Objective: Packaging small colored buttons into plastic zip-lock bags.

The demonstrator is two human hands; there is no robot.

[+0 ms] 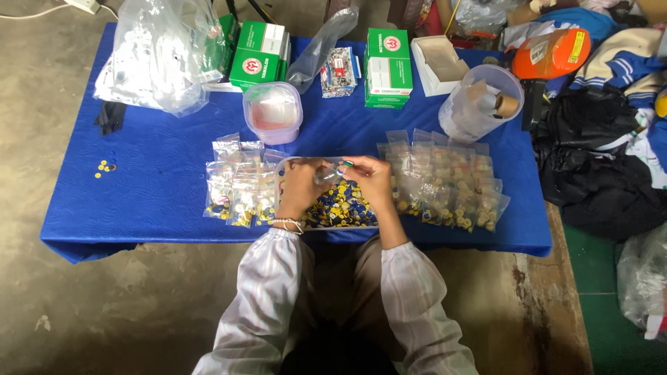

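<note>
The blue-covered table (160, 180) carries, near its front edge, a shallow tray (340, 207) of small yellow, blue and black caps. Filled clear bags lie in a large heap (445, 184) toward the front right corner and a smaller row (236, 187) left of the tray. Both hands meet over the tray on one small clear bag (326, 173). The left hand (300, 187) has its fingers curled together, pinching the bag's left side; the right hand (372, 179) pinches the other side with fingertips closed. Likely slips: a loose pinch could tip the bag and scatter caps, or a sleeve could sweep bags off the front edge
</note>
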